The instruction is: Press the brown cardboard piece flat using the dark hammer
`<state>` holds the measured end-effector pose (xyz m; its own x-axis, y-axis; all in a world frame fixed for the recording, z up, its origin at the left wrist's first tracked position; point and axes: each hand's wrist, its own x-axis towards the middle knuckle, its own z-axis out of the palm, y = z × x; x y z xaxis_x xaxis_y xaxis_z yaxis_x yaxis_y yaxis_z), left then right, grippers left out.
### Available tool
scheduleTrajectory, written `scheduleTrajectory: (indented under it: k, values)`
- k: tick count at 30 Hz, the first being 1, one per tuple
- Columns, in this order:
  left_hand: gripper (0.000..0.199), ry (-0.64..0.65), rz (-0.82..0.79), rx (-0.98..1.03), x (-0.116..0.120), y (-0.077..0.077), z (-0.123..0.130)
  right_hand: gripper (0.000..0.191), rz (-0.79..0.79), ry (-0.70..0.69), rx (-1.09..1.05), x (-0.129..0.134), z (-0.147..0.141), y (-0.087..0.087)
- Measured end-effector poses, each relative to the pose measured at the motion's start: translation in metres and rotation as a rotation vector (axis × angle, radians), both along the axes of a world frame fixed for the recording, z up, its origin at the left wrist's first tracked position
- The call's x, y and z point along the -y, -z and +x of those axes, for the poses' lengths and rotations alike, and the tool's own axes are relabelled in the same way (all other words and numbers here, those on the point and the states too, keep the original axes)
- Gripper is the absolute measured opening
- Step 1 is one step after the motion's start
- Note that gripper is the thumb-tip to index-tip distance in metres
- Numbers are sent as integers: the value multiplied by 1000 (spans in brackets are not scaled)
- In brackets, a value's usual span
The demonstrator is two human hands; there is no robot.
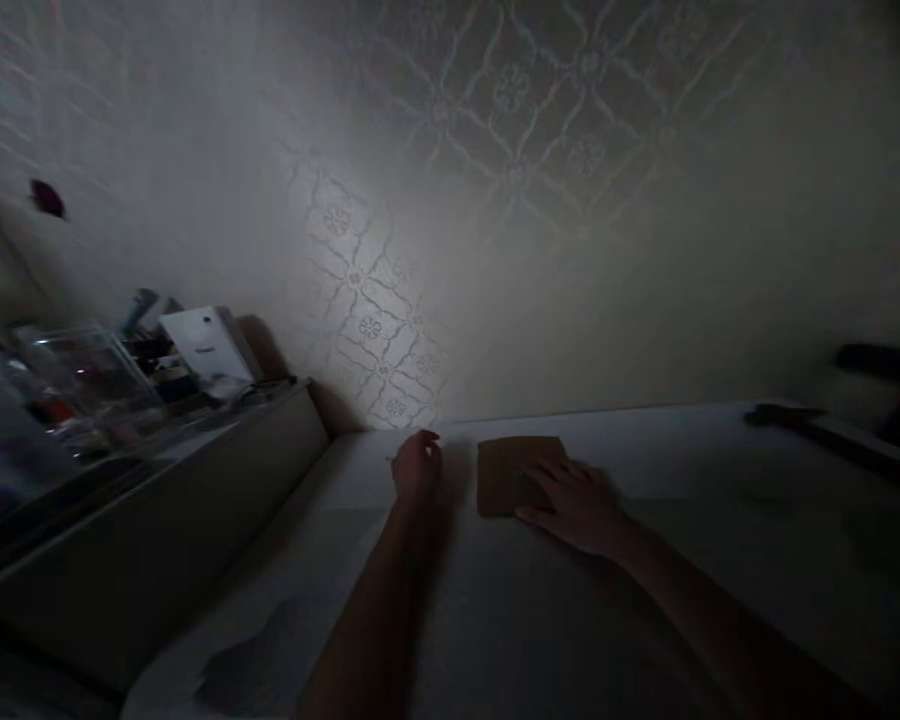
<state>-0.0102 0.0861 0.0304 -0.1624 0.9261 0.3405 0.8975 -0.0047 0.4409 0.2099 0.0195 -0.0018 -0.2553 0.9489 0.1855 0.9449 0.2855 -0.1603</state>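
A flat brown piece, apparently cardboard (499, 475), lies on the white tabletop in front of me. My right hand (574, 505) rests on its right part with the fingers stretched out and somewhat apart. A darker patch shows under those fingertips; I cannot tell if it is shadow or a separate thing. To the left of the brown piece, apart from it, my left hand (416, 468) is closed with curled fingers close to the tabletop. Whatever it holds, if anything, is hidden. A tiny dark mark shows just left of that hand.
Patterned wallpaper (510, 200) rises behind the white table (667, 450). On the left, a raised shelf (195, 490) carries a white box (208, 345), a clear organizer (94, 370) and clutter. A dark long object (832, 435) lies at the right. The light is dim.
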Motion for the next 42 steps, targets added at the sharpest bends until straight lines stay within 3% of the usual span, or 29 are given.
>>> scheduleTrajectory:
  k: [4, 7, 9, 16, 27, 42]
  values:
    - [24, 444, -97, 45, 13, -2, 31, 68, -7, 1, -4, 0, 0, 0]
    - [25, 636, -136, -11, 22, 4, 48, 69, -10, -4, 3, -1, 0, 0]
    - [26, 695, -121, -62, 24, 9, 53, 70, -9, 2, 7, -1, 0, 0]
    - [24, 614, -88, -90, 20, 21, 57, 72, -16, -5, 5, -2, 0, 1]
    - [23, 525, -126, -113, 22, 20, 60, 70, 17, -24, 1, -4, 2, 6]
    - [26, 495, -108, -99, 23, 19, 60, 71, -9, -23, 0, -1, -1, 2]
